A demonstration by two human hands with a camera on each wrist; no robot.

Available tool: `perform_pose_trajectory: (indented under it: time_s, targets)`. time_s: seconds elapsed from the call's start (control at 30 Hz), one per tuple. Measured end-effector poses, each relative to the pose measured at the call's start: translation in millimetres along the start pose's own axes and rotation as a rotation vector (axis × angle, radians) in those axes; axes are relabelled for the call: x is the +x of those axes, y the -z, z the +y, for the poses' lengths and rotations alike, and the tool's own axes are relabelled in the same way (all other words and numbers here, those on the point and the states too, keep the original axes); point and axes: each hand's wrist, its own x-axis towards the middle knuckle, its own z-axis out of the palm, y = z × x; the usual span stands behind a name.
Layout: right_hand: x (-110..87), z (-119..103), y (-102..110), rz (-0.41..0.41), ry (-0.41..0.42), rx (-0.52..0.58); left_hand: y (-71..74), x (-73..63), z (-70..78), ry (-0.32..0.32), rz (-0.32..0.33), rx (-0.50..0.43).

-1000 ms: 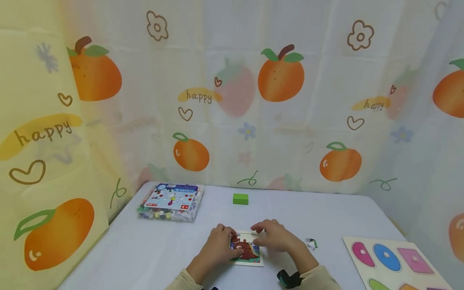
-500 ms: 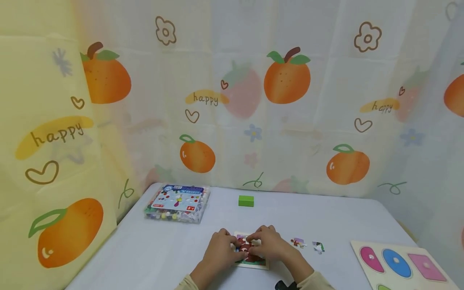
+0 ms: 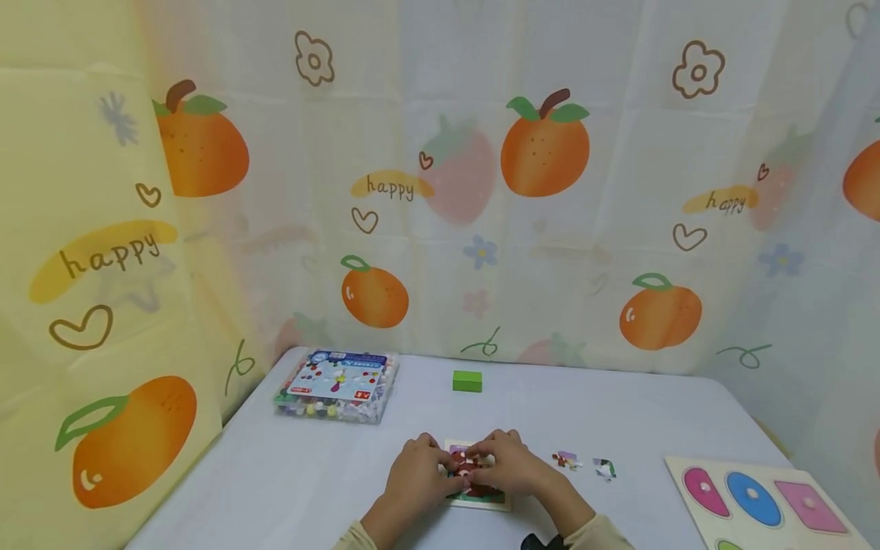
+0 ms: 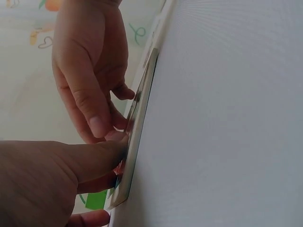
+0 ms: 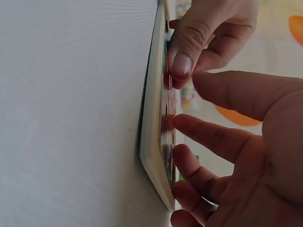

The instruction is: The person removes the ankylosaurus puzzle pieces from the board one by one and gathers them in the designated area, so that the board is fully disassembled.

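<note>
A small jigsaw puzzle (image 3: 484,500) with a brown animal picture and a pale frame lies flat on the table. Thumb and fingers of my left hand (image 3: 421,477) touch its left part. From the right, my right hand (image 3: 512,464) reaches over it, fingertips on the picture. The thumbs nearly meet near the middle. In the right wrist view the right hand's fingers (image 5: 208,135) are spread along the puzzle's face (image 5: 169,109). The left wrist view shows the left thumb (image 4: 102,158) pressing on the picture side. Much of the picture is hidden under the hands.
Two loose jigsaw pieces, one purple and brown (image 3: 566,460) and one green and white (image 3: 605,469), lie right of the puzzle. A green block (image 3: 467,381) and a clear box of beads (image 3: 335,386) stand behind. A shape board (image 3: 749,489) lies at the right.
Since a second ago my right hand has come down and left onto the puzzle, beside the left hand. The purple and brown piece now shows. The head view has shifted slightly.
</note>
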Motion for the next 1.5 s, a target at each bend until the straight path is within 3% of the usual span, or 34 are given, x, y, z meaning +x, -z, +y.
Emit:
perform_pose_trajectory:
  time_s: [0.2, 0.4, 0.53, 0.73, 0.9, 1.1, 1.3, 1.5]
  targets:
    - [-0.3, -3, -2, 0.011, 0.016, 0.032, 2.6, -0.9, 2.7, 0.014, -0.014, -0.008]
    - [4.5, 2, -6, 0.035, 0.003, 0.136, 3.5, 0.2, 2.5, -0.006, -0.006, 0.011]
    - [11.4, 5, -12, 0.104, 0.025, 0.150, 3.4, 1.2, 0.8, -0.027, 0.023, 0.019]
    - [19.1, -2, -17, 0.260, 0.051, -0.011, 5.1, 0.0, 0.7, -0.025, 0.040, 0.032]
    - [19.2, -8, -12, 0.304, 0.037, -0.125, 4.5, -2.2, 2.9, 0.006, 0.021, 0.018]
    - [3.8, 8, 13, 0.313, 0.025, -0.160, 3.8, -4.6, 2.3, 0.036, 0.005, 0.012]
    - [-25.2, 39, 38, 0.338, -0.109, -0.151, 4.7, -5.4, -1.3, 0.059, -0.005, 0.009]
    - [-45.4, 64, 50, 0.375, -0.175, -0.155, 0.8, -2.0, -2.3, 0.027, -0.008, 0.002]
